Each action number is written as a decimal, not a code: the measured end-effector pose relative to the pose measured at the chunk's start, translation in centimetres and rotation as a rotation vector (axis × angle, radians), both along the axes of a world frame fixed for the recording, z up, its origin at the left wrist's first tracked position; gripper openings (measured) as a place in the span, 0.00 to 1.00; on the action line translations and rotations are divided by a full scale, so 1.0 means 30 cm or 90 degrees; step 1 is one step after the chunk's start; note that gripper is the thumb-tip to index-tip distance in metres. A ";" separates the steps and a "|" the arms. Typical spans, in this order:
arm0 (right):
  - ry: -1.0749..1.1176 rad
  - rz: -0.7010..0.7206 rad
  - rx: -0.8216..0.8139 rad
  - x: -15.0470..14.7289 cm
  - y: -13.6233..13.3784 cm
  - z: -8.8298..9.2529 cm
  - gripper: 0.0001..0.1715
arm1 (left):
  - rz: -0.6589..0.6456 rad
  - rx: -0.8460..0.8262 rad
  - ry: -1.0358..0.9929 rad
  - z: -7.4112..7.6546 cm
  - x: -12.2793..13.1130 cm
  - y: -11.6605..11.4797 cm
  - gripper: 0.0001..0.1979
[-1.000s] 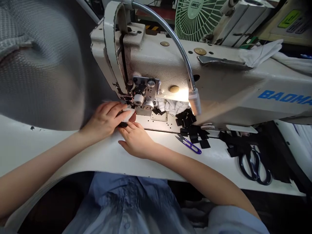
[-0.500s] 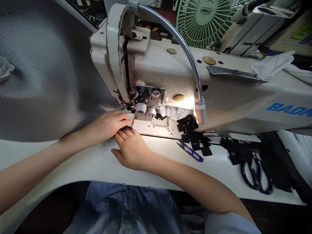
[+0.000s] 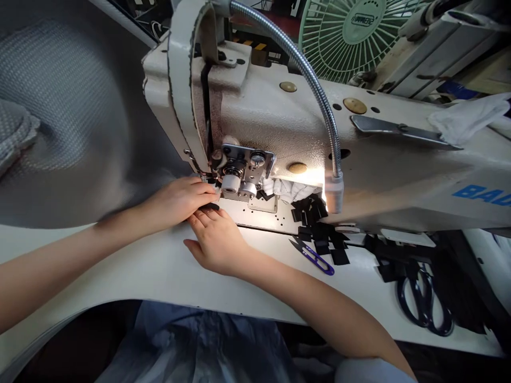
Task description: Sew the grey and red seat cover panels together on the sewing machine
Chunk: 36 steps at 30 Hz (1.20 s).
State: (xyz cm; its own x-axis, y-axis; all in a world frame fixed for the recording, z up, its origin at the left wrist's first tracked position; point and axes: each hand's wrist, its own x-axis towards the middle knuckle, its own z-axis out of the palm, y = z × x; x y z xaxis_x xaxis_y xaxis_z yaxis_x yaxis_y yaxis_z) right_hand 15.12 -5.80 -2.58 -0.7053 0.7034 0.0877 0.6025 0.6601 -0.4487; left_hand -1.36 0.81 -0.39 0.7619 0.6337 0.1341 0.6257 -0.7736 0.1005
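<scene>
My left hand (image 3: 183, 198) lies at the edge of a large grey fabric piece (image 3: 147, 143), close by the needle area of a white sewing machine (image 3: 275, 111). Its fingers are together and closed on the fabric edge; the thumb is hidden. Just below it, my right hand (image 3: 217, 239) rests flat, palm down, with the thumb held apart. A small black strip (image 3: 211, 206) shows between the two hands, at the right fingertips. The needle itself is hidden behind the machine head and my left fingers.
Purple thread snips (image 3: 315, 258) lie right of my hands, beside a heap of black fabric pieces (image 3: 319, 229). Dark-handled scissors (image 3: 425, 303) are farther right on the white table (image 3: 159, 271). A bendable lamp (image 3: 334, 191) lights the machine bed; a green fan (image 3: 355, 37) stands behind.
The view has shifted slightly, so the machine and fan sit farther right. The white patch and red line by my left fingers are now mostly covered. Both hands keep nearly the same position.
</scene>
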 end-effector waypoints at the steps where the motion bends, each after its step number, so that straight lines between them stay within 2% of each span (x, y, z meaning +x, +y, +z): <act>1: 0.000 -0.005 0.001 0.002 0.006 -0.002 0.29 | -0.007 0.008 0.012 -0.002 0.002 0.012 0.16; 5: -0.007 -0.014 0.010 0.001 0.015 -0.014 0.29 | -0.012 0.006 0.047 -0.007 0.003 0.032 0.15; 11: -0.002 -0.017 0.018 -0.008 0.010 -0.016 0.33 | -0.014 -0.042 -0.034 0.026 -0.001 0.009 0.19; 15: -0.007 -0.027 0.016 -0.006 0.023 -0.014 0.34 | -0.055 -0.073 0.014 0.032 0.007 0.044 0.17; 19: -0.007 -0.037 0.004 -0.001 0.037 -0.006 0.33 | -0.048 -0.079 0.052 0.021 -0.001 0.075 0.16; 22: -0.010 -0.036 0.005 -0.003 0.034 -0.008 0.32 | -0.045 -0.072 0.061 0.021 -0.011 0.071 0.17; 25: -0.020 -0.033 0.035 -0.014 0.017 -0.019 0.30 | -0.017 -0.071 0.065 0.025 -0.010 0.053 0.11; 27: -0.032 -0.034 0.051 -0.023 0.003 -0.026 0.26 | 0.020 -0.064 0.042 0.017 -0.004 0.038 0.05; 30: -0.043 -0.049 0.060 -0.032 -0.009 -0.033 0.22 | 0.081 -0.035 -0.032 -0.016 0.005 0.015 0.14; 32: -0.038 -0.056 0.067 -0.033 -0.009 -0.034 0.22 | 0.109 -0.019 -0.100 -0.043 0.003 0.000 0.14; 36: -0.029 -0.057 0.074 -0.032 -0.002 -0.031 0.22 | 0.089 -0.022 -0.158 -0.063 -0.014 -0.013 0.14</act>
State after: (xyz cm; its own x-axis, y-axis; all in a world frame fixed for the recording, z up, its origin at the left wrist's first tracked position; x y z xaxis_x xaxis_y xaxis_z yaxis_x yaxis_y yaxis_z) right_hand 14.17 -5.86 -3.52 -0.6454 0.7506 0.1419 0.6793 0.6489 -0.3427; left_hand -1.79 0.43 -2.29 0.6135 0.7378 0.2814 0.6792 -0.6749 0.2885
